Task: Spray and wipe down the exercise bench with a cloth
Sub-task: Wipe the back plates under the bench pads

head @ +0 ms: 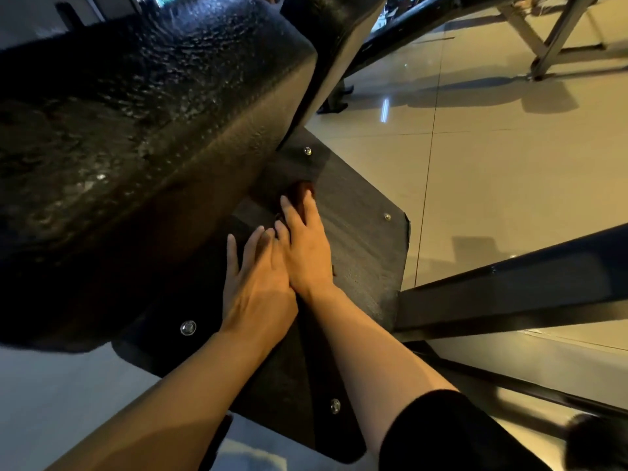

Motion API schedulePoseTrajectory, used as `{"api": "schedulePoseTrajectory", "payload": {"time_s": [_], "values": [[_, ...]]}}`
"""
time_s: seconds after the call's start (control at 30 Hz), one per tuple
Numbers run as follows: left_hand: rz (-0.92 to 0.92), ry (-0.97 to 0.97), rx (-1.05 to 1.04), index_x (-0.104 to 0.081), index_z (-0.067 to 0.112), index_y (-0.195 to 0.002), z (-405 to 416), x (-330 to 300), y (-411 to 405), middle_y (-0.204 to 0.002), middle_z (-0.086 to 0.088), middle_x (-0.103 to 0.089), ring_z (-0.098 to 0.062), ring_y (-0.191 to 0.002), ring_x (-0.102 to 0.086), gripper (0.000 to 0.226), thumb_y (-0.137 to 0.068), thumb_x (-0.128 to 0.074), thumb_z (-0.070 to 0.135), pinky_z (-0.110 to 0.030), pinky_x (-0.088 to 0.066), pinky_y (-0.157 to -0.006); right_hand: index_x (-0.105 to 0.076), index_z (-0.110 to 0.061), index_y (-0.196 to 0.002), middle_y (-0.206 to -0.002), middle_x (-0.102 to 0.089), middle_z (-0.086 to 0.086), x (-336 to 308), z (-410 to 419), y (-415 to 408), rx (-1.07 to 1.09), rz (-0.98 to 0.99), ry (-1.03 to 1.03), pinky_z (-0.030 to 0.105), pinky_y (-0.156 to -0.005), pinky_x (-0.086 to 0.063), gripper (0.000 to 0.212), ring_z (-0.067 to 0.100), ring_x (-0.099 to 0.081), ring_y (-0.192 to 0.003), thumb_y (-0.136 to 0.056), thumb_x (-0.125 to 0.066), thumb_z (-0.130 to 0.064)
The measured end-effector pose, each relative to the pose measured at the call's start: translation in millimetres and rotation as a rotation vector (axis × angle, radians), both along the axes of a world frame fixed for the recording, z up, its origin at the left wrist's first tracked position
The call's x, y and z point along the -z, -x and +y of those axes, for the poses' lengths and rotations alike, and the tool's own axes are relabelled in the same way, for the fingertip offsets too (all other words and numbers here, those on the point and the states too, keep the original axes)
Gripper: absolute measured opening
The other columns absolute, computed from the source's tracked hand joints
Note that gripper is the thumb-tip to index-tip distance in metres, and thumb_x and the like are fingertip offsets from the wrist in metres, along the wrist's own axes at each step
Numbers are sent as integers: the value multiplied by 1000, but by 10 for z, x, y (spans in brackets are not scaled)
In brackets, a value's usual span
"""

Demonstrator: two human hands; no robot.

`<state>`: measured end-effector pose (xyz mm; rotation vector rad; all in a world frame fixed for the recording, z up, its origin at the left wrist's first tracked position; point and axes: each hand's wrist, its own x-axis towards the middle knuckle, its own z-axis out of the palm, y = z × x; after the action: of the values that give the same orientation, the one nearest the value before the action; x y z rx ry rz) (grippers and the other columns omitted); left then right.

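The black padded bench (pixel 142 137) fills the upper left, its vinyl surface glistening with wet droplets. Below it lies a dark textured plate (pixel 360 239) fixed with shiny bolts. My right hand (pixel 306 246) lies flat on this plate with straight fingers pressing a dark reddish-brown cloth (pixel 300 193), which only peeks out past the fingertips. My left hand (pixel 258 283) rests beside it, fingers straight, overlapping the right wrist and touching the plate near the bench's lower edge. No spray bottle is in view.
Black metal frame bars (pixel 509 290) run across the right side. Glossy beige tiled floor (pixel 492 147) spreads to the right. Another machine's grey metal legs (pixel 550 45) stand at the top right. A black sleeve covers my right upper arm.
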<state>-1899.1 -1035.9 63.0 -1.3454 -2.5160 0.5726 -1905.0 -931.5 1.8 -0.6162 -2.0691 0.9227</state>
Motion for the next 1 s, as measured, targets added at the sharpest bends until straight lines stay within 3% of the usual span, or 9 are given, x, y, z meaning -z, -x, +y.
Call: {"api": "schedulePoseTrajectory", "payload": {"time_s": [0.07, 0.1, 0.2, 0.33, 0.43, 0.53, 0.67, 0.87, 1.0], "values": [[11, -124, 29, -47, -1, -137, 76, -14, 8, -140, -22, -47, -33, -138, -33, 79, -74, -74, 39, -63, -29, -110, -47, -21, -143, -159, -24, 6, 46, 148, -71, -15, 19, 47, 34, -115, -28, 42, 23, -23, -146, -102, -46, -23], [-1, -117, 4, -44, -3, -139, 108, -27, -16, -143, -21, -44, -32, -140, -30, 78, -77, -70, 38, -60, -24, -113, -46, -23, -144, -160, -21, 4, 130, 233, -141, 56, 15, 99, 31, -115, -25, 42, 21, -22, -147, -102, -45, -23], [-6, -66, -25, -4, 1, -152, 208, -1, -20, -159, -15, -3, -27, -149, 6, 73, -99, -36, 40, -52, 6, -117, -43, -25, -146, -161, -19, 0, 481, 532, -370, 282, -60, 392, 29, -116, -20, 43, 18, -21, -147, -103, -42, -24], [89, -18, 18, 5, -1, -151, 327, 37, 63, -160, -15, 7, -29, -148, 14, 71, -101, -27, 39, -53, 11, -115, -37, 10, -141, -152, -28, 23, 556, 654, -480, 399, -22, 511, 36, -114, -17, 46, 33, -23, -140, -96, -42, 0], [152, -82, 55, -23, -7, -147, 422, 100, 233, -154, -23, -21, -30, -146, -6, 77, -91, -51, 38, -53, 4, -116, -38, 14, -137, -147, -31, 29, 231, 590, -118, 263, 48, 407, 41, -110, -22, 45, 37, -27, -135, -94, -46, 2], [150, -161, 128, -59, -7, -122, 528, 174, 440, -126, -28, -57, -35, -128, -33, 69, -67, -71, 32, -55, -16, -107, -42, -9, -145, -158, -22, 13, -150, 580, 222, 4, 62, 162, 38, -116, -29, 47, 27, -26, -143, -99, -48, -15], [123, -149, 23, -48, -1, -135, 693, 151, 418, -141, -21, -46, -31, -139, -33, 69, -79, -65, 36, -56, -7, -113, -43, -21, -146, -161, -18, 2, -35, 823, 222, -6, 33, 120, 34, -113, -32, 45, 20, -22, -147, -101, -46, -19], [155, -209, 35, -51, -1, -134, 783, 206, 415, -139, -17, -50, -29, -138, -38, 72, -76, -68, 38, -56, -17, -115, -37, -13, -149, -160, -16, 10, 430, 1176, -126, 430, -90, 566, 35, -115, -25, 46, 25, -24, -145, -103, -39, -16], [163, -223, 73, -58, -3, -125, 782, 173, 589, -130, -21, -56, -34, -130, -47, 66, -71, -64, 35, -54, -13, -111, -35, -13, -148, -159, -18, 12, 37, 1062, 235, 345, -45, 433, 36, -117, -26, 47, 28, -23, -145, -102, -42, -16]]}}
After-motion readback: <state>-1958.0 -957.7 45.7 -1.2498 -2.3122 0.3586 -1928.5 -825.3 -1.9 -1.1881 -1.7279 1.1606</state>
